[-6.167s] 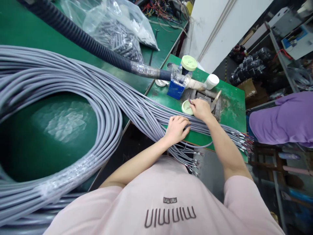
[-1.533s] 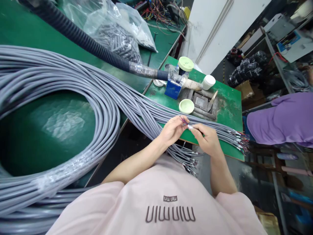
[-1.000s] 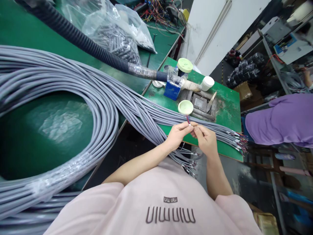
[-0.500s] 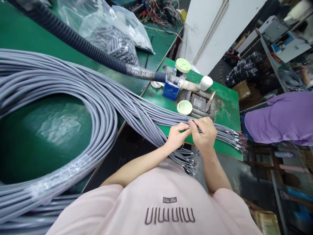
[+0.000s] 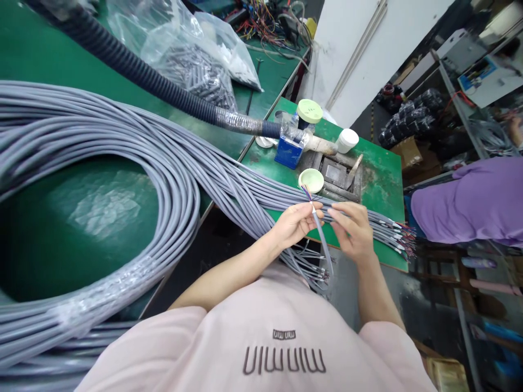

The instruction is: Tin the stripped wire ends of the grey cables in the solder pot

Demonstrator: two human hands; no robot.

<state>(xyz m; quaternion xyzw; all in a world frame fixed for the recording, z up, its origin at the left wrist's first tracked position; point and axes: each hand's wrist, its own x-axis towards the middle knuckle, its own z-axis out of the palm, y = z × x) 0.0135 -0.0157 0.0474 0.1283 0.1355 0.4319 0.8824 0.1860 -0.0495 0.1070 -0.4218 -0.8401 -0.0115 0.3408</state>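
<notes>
Between the thumb and fingers of my left hand (image 5: pixel 297 222) is the end of a grey cable (image 5: pixel 323 238). Its thin coloured wires (image 5: pixel 305 191) fan out above the fingertips, and the grey jacket hangs down past the hand. My right hand (image 5: pixel 352 227) is just right of the cable, its thumb and fingers apart and nothing visible in them. Behind both hands a thick bundle of grey cables (image 5: pixel 245 191) runs across the green bench. Its stripped ends (image 5: pixel 402 239) lie at the right edge, and more cable ends (image 5: pixel 312 269) hang below my left hand.
A large cable coil (image 5: pixel 171 163) fills the left. Beyond my hands are a solder pot (image 5: pixel 335 173), a pale green dish (image 5: pixel 311 179), a blue box (image 5: pixel 288 152), a white tub (image 5: pixel 347 140) and a black hose (image 5: pixel 163 81). A person in purple (image 5: pixel 469 204) is at the right.
My hands were together over the cables; now they are apart, the right hand shifted rightward with its fingers spread. The held cable end has come into clear view in my left hand.
</notes>
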